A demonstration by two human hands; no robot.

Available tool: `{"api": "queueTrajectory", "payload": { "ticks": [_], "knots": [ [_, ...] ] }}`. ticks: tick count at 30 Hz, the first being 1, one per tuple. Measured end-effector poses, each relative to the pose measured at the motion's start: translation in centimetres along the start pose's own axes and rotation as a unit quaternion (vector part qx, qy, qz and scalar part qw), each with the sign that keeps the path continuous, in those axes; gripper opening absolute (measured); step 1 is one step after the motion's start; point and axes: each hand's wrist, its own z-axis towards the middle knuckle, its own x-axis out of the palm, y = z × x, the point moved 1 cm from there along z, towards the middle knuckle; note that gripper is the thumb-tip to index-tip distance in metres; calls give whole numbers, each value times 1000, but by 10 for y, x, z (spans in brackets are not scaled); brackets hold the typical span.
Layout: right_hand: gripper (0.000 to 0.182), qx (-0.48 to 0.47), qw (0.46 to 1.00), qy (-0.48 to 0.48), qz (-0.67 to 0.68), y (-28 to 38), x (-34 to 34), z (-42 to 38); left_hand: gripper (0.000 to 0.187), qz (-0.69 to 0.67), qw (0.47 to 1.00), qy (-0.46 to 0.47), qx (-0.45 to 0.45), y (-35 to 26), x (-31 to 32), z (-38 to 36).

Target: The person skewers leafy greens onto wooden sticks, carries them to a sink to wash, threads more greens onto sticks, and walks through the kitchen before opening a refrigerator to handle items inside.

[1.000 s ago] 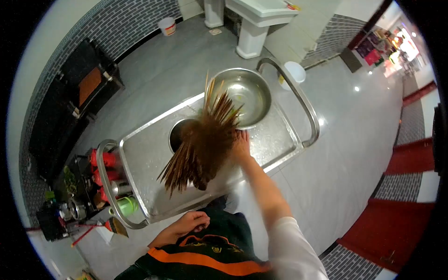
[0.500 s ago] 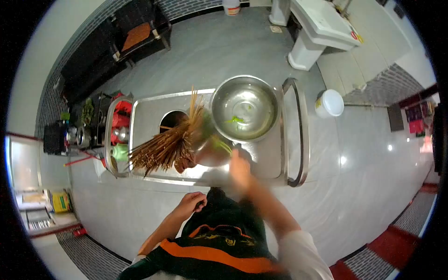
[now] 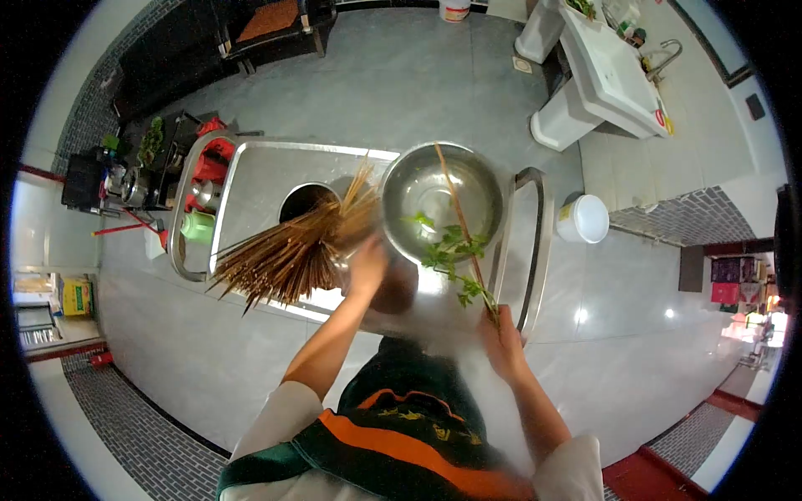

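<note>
My right hand is closed on the stems of a leafy green herb and, it seems, on the lower end of one long thin brown stick. The leaves and stick reach over the near rim of a round steel basin, with a few green bits in it. My left hand, smeared by motion, is at the right side of a large fanned bundle of brown sticks; its fingers cannot be made out. Just right of this hand shows a blurred brown round shape.
All this lies on a steel trolley top with a round dark opening and a metal handle at its right end. On the floor stands a white bucket. A white sink is at the back right.
My left hand has moved from near my body up to the stick bundle. My right hand has shifted right with the greens, and one stick now lies along them.
</note>
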Motion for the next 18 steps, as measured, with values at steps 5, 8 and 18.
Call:
{"api": "queueTrajectory", "payload": {
  "ticks": [5, 8, 18],
  "knots": [
    [9, 46, 990, -2, 130, 0, -21, -4, 42, 162, 982, -94, -35, -46, 9, 53],
    [10, 52, 985, 9, 162, 4, -36, -9, 38, 142, 974, -172, -45, -23, 8, 84],
    [26, 391, 847, 1, 360, -109, -178, 6, 42, 281, 905, -315, 52, 61, 10, 142]
  ]
}}
